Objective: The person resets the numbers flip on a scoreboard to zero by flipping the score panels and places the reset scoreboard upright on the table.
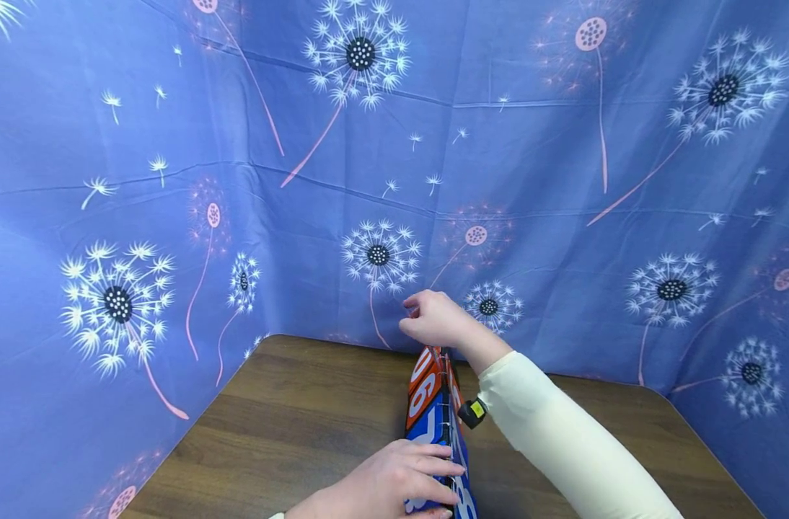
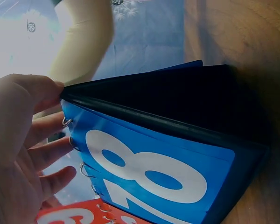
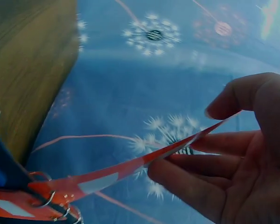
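Note:
A flip scoreboard (image 1: 445, 425) stands like a tent on the table, with blue and red number cards bound by metal rings along its top ridge. Near its closer end, my left hand (image 1: 394, 476) rests with straight, spread fingers across the ridge over the blue part. In the left wrist view the thumb touches the black board's corner, beside a blue card (image 2: 219, 161) showing a white 8. At the far end my right hand (image 1: 436, 317) is raised above the red part. It pinches a red card (image 3: 126, 170), lifted from the rings, between thumb and fingers.
The wooden table (image 1: 291, 411) extends on both sides of the scoreboard. A blue dandelion-print cloth (image 1: 303, 245) hangs behind and at the sides. A small black device with a yellow label (image 1: 474, 412) sits at the right wrist.

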The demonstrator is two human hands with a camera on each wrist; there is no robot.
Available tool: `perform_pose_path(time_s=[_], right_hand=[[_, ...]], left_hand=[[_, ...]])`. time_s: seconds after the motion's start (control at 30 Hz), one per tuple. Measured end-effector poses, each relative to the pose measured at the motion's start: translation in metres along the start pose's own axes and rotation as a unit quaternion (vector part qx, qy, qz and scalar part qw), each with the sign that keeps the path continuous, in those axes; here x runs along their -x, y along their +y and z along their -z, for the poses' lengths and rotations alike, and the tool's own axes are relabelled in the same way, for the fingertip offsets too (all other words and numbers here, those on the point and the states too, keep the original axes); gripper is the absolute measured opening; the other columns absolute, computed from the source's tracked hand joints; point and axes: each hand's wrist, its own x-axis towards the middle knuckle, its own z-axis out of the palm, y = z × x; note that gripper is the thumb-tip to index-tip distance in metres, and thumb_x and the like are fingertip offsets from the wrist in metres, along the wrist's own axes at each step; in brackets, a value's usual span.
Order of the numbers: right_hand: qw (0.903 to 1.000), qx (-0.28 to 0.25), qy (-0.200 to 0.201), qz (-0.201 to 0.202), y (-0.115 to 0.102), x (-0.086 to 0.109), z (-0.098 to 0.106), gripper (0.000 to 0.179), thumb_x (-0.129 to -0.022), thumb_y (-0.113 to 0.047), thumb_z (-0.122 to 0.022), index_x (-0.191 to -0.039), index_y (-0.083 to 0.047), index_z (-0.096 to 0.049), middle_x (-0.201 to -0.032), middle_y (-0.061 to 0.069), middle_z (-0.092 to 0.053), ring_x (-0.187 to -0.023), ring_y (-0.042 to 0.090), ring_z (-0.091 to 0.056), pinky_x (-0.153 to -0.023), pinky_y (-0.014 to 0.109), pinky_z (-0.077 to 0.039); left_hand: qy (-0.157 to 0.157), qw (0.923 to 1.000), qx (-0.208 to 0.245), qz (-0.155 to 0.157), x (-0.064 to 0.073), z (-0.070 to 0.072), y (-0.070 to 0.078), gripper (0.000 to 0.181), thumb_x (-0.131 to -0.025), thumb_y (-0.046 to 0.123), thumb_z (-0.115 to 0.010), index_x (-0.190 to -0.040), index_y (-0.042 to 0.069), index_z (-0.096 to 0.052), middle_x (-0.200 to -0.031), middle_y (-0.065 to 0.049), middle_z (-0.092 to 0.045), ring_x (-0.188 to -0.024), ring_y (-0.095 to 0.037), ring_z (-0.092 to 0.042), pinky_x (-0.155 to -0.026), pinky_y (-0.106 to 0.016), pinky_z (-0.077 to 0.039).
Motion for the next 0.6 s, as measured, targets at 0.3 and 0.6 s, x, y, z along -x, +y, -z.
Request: perform_pose_path(time_s=[0.3,0.6], right_hand=[[0.9844,0.124,-0.125,-0.005,-0.032,-0.025,-0.039,0.033,-0.085,-0.023,-0.066,-0.059,-0.019,-0.046,-0.060,-0.006,-0.042,-0.057,0.014,-0.041,-0.056,0.031,-0.036],[0.9538,0.196,-0.227,-0.015,-0.025,-0.031,-0.066,0.019,-0.086,-0.018,-0.071,-0.074,-0.014,-0.057,-0.070,-0.003,-0.051,-0.064,0.014,-0.049,-0.055,0.028,-0.038]], left_hand=[[0.014,0.9996,-0.005,-0.024,-0.001,-0.001,0.003,0.015,-0.093,0.022,-0.077,-0.108,0.020,-0.080,-0.123,0.003,-0.076,-0.126,-0.013,-0.067,-0.111,-0.022,-0.047],[-0.043,0.9968,0.067,0.011,0.002,0.000,0.011,0.021,-0.102,0.022,-0.064,-0.118,0.015,-0.076,-0.131,0.003,-0.073,-0.138,-0.009,-0.057,-0.114,-0.017,-0.041]])
